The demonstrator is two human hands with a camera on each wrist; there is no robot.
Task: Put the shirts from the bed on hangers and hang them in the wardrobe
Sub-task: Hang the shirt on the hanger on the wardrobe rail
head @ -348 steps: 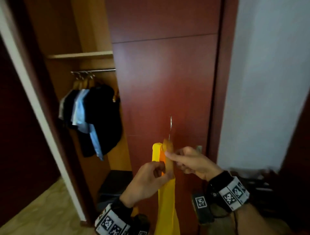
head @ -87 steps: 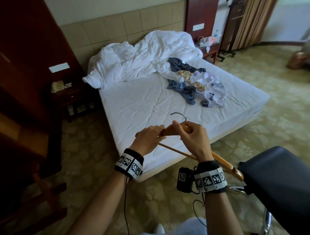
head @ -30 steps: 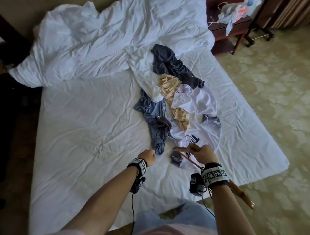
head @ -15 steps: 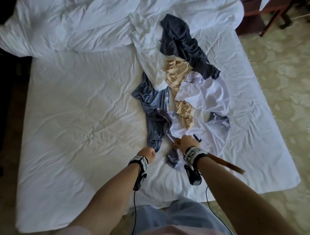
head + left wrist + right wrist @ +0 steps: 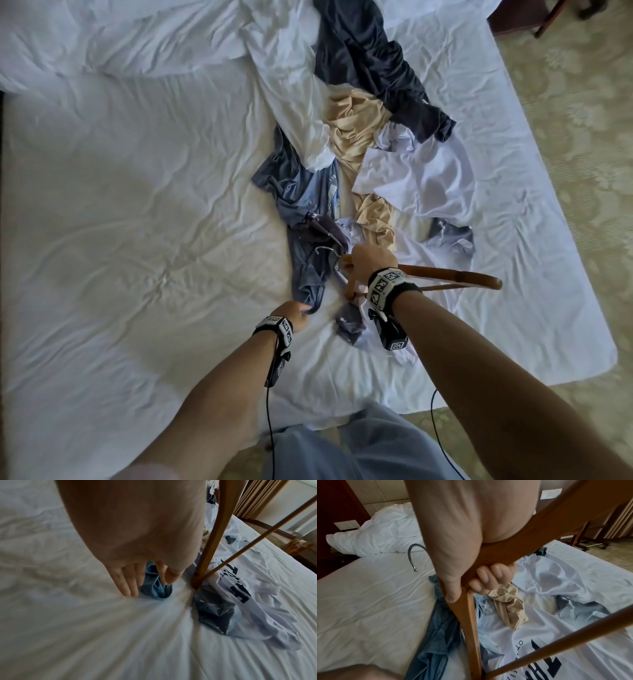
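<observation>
Several shirts lie in a heap on the white bed (image 5: 137,205): a blue one (image 5: 301,212), a tan one (image 5: 356,126), a dark navy one (image 5: 370,58) and a white one with dark lettering (image 5: 248,588). My right hand (image 5: 371,262) grips a wooden hanger (image 5: 452,275) near its neck, and the hanger's lower tip presses into the sheet (image 5: 195,586). Its metal hook (image 5: 411,553) points away over the blue shirt. My left hand (image 5: 296,317) reaches down with straight fingers (image 5: 130,588) on the bed, the blue shirt's hem (image 5: 159,592) bunched between fingers and thumb.
A crumpled white duvet (image 5: 137,31) fills the far side of the bed. Patterned carpet (image 5: 582,120) runs along the right, with a dark wooden nightstand (image 5: 513,17) at the top right. Curtains and a metal stand (image 5: 594,543) are beyond the bed.
I have leaned in over the shirt heap. My right hand brought the hanger down so its tip rests on the bed, and my left hand moved forward onto the blue shirt's hem.
</observation>
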